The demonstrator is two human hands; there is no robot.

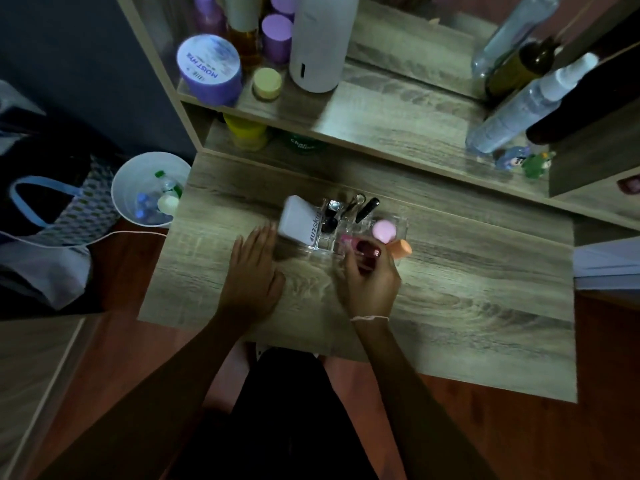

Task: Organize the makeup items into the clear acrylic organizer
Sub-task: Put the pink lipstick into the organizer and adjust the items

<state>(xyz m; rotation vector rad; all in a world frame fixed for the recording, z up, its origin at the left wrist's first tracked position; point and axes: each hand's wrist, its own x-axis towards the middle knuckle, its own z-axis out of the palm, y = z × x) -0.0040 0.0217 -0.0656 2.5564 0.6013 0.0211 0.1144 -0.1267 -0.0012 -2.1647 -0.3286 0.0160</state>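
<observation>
The clear acrylic organizer stands in the middle of the wooden desk. In it are a white tube marked 4U2Skin at the left, dark pencils and a mascara at the back, and a round pink compact at the right. An orange sponge lies at its right front corner. My right hand is closed around a small dark red bottle with a pink cap at the organizer's front edge. My left hand lies flat on the desk, fingers spread, just left of the white tube.
A raised shelf behind the desk carries a purple jar, a tall white bottle, spray bottles and small figurines. A white bin and a bag stand on the floor at the left.
</observation>
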